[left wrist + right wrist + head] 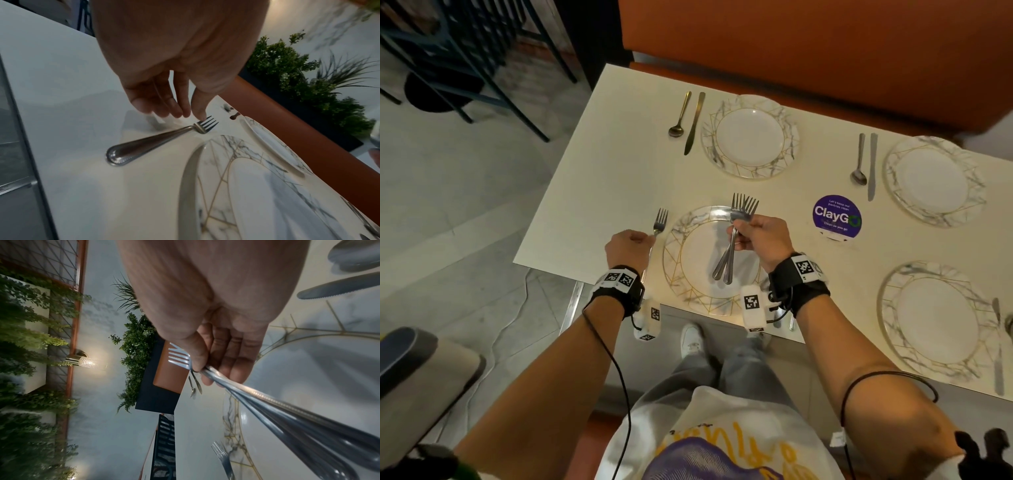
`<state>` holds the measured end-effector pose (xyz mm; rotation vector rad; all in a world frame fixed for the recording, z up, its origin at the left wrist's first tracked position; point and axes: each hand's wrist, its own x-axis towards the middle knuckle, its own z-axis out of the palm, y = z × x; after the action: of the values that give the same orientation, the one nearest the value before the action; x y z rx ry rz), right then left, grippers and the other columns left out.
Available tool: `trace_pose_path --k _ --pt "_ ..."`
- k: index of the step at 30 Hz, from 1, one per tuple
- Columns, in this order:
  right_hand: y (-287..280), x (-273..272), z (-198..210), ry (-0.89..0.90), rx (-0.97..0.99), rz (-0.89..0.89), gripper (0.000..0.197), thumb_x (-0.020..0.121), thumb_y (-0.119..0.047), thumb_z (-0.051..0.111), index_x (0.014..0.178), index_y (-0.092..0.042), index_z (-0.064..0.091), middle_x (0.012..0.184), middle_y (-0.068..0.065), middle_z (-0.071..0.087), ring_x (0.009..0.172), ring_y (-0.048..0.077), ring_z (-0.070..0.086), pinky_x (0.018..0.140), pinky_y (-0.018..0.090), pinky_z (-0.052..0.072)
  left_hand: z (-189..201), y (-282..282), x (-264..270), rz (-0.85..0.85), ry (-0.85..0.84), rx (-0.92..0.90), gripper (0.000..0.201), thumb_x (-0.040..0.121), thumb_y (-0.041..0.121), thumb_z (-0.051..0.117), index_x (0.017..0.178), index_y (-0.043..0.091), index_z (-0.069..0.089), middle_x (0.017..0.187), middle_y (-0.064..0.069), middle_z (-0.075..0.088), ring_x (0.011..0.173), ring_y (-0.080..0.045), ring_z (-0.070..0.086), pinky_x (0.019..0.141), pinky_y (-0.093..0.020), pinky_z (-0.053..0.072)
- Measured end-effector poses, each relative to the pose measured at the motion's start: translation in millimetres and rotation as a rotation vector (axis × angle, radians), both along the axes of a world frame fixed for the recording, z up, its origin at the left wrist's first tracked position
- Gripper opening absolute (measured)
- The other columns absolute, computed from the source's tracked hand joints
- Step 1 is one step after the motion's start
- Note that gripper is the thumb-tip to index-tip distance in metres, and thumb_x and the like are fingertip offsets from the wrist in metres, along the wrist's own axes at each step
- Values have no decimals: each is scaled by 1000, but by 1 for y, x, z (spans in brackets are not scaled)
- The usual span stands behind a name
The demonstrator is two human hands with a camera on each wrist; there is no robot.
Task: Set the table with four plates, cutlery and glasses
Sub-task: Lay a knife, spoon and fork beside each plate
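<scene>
Four marbled plates with gold lines sit on the cream table [602,192]. Left of the near-left plate [675,284] a single fork [660,221] [152,142] lies flat. My left hand [650,236] [185,113] hangs over it with relaxed fingers, the thumb tip touching the fork's neck. Above that plate my right hand [739,229] [202,369] grips a bundle of forks [743,205] [287,412], tines pointing away. The far-left plate [791,144] has a spoon [679,116] and knife [695,123] to its left.
The far-right plate [893,178] has a spoon [859,161] and knife [872,164]; the near-right plate [890,308] has a knife [998,342]. A purple ClayGo sticker [837,216] marks the table's middle. An orange bench [808,34] lines the far side.
</scene>
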<state>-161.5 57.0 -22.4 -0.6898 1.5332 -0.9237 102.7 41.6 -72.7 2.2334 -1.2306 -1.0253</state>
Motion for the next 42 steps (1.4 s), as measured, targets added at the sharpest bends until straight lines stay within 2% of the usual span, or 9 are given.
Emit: trace_pose_path --k 4,8,11,17,21,23,32,38,42 --pt "2 -4 3 -1 -4 -14 12 96 -5 67 101 -11 76 83 9 77 77 25 70 65 32 58 12 -5 -17 -57 -58 -179 15 97 24 66 107 15 74 107 -6 73 98 -21 66 77 -27 45" --pt "6 -12 7 -1 -13 -45 12 96 -6 67 97 -13 76 82 10 77 75 24 69 67 34 59 33 -12 -57 -194 40 -317 12 98 22 64 102 18 74 102 -1 73 87 -14 65 81 -26 51" --pt "11 -23 9 18 -21 -80 10 94 -7 69 91 -12 76 82 12 77 74 25 70 74 41 62 47 -10 -99 -321 192 -257 11 95 29 68 97 21 75 92 10 73 81 -4 65 80 -14 51" --pt "23 -68 19 28 -25 -167 12 94 -6 70 86 -13 75 78 12 74 70 25 67 64 36 60 65 2 -178 -548 441 -79 27 85 30 82 108 21 74 98 7 75 92 -9 71 83 -30 59" --pt "37 -114 20 52 -19 -228 9 91 -9 74 99 -8 79 84 14 77 69 24 70 73 42 61 66 11 -227 -533 485 -50 27 82 20 84 107 19 74 93 3 78 87 -14 75 83 -39 64" --pt "46 -141 22 66 -23 -249 13 90 -9 75 102 -5 78 82 14 76 65 20 70 68 37 62 65 16 -254 -531 500 -51 21 84 15 81 104 17 76 92 1 78 84 -16 77 83 -41 65" --pt "77 -268 12 139 46 -268 13 88 -6 76 100 -3 75 73 9 76 66 24 75 64 33 60 64 41 -372 -418 605 7 18 88 2 76 105 6 75 92 -11 76 81 -20 74 76 -29 64" --pt "98 -338 2 149 92 -276 13 92 -3 71 103 3 74 77 13 72 53 15 68 57 30 57 33 65 -411 -335 487 63 16 89 5 75 105 9 76 93 -10 78 76 -20 72 68 -28 62" --pt "105 -366 -3 133 102 -250 13 93 -4 70 100 6 74 81 19 73 61 23 71 61 34 58 12 85 -420 -304 385 122 18 90 2 69 93 18 75 87 -5 78 75 -25 74 71 -37 65"
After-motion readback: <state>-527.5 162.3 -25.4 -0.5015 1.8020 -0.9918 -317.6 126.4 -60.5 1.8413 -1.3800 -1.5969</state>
